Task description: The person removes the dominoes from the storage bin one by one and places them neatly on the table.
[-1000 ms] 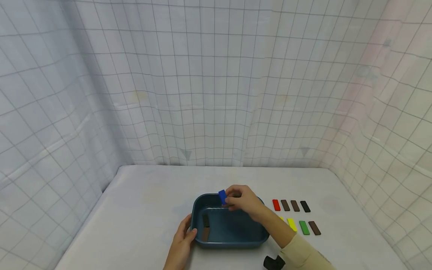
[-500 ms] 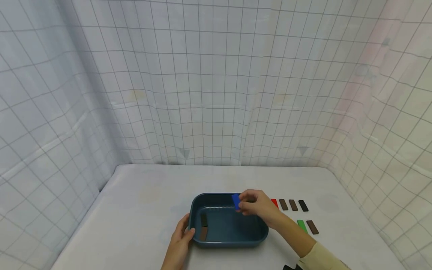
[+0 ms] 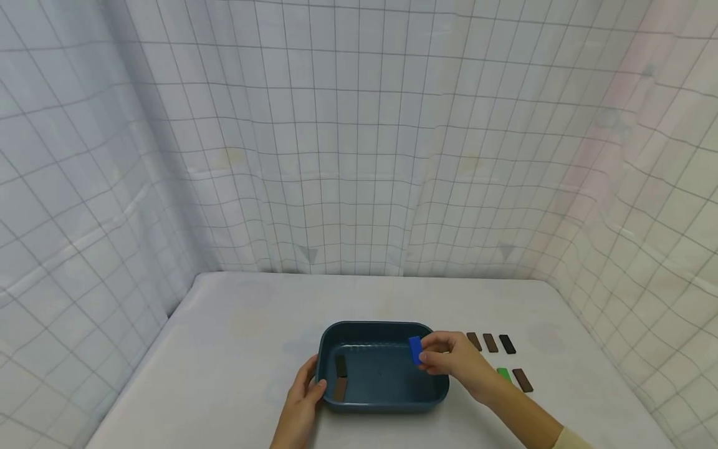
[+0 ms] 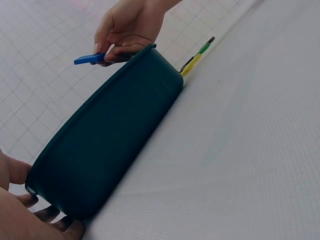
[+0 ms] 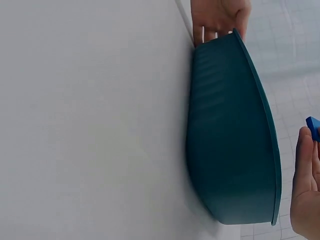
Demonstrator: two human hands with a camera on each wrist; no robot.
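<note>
A dark teal plastic tub (image 3: 387,408) stands on the white table. My left hand (image 3: 301,399) grips its left end, thumb on the rim and fingers along the outer wall. Over the tub's right end, my right hand (image 3: 460,362) pinches a small flat blue block (image 3: 415,350) between thumb and fingers. In the left wrist view the blue block (image 4: 89,59) is raised above the rim. Inside the tub, at the left, lie a black block (image 3: 341,365) and a brown block (image 3: 340,390), end to end.
Right of the tub lie two brown blocks (image 3: 473,341) and a black block (image 3: 507,344) in a back row. Nearer are a green block (image 3: 503,374) and another brown block (image 3: 522,380). Yellow (image 4: 191,65) shows beyond the tub in the left wrist view. A gridded white curtain (image 3: 359,156) surrounds the table.
My right hand has moved right and a little nearer with the blue block, from the tub's middle to its right end. It now covers the red and yellow blocks. The left hand keeps its grip.
</note>
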